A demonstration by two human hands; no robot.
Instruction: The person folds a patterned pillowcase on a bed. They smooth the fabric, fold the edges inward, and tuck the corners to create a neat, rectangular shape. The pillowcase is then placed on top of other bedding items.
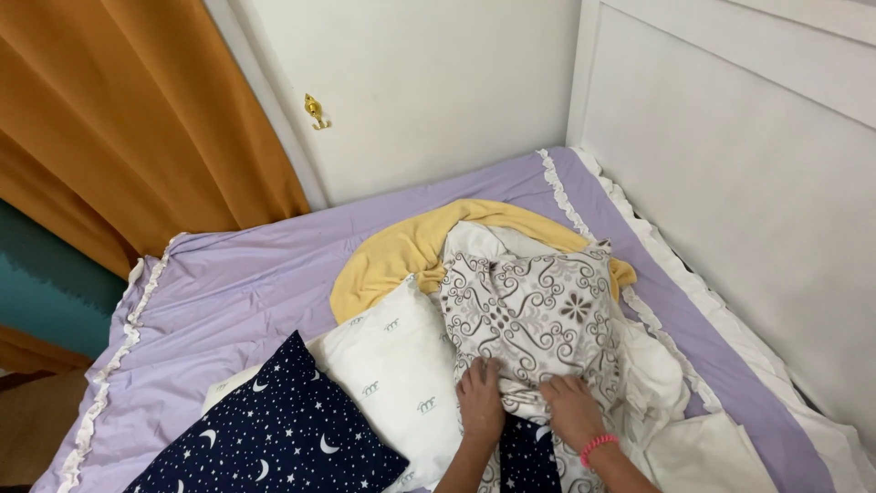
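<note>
**Both hands pressing down on the patterned pillow**

The left hand [480, 402] and the right hand [573, 411] lie side by side on the near edge of a pillow with a grey-and-white scroll-patterned case [534, 315]. The fingers are spread and bent onto the cloth, bunching it; neither hand is closed around anything, and whether any fabric is pinched under the fingertips cannot be told. The right wrist wears a pink bead bracelet [598, 445].

The patterned pillow sits in the middle of the bed on a lilac sheet [265, 274], leaning on a yellow blanket [401, 251] curled behind it. Touching its left side is a white pillow [397, 365], and nearer the camera a navy pillow with moons and stars [274, 438]. Crumpled white bedding [657, 374] lies to the right, against the white headboard [730, 183].

To handle this well, I judge it best to keep both palms flat and level on the edge so the filling spreads evenly, and to smooth outward toward the corners rather than dragging the case, which wrinkles easily under the fingers
</note>
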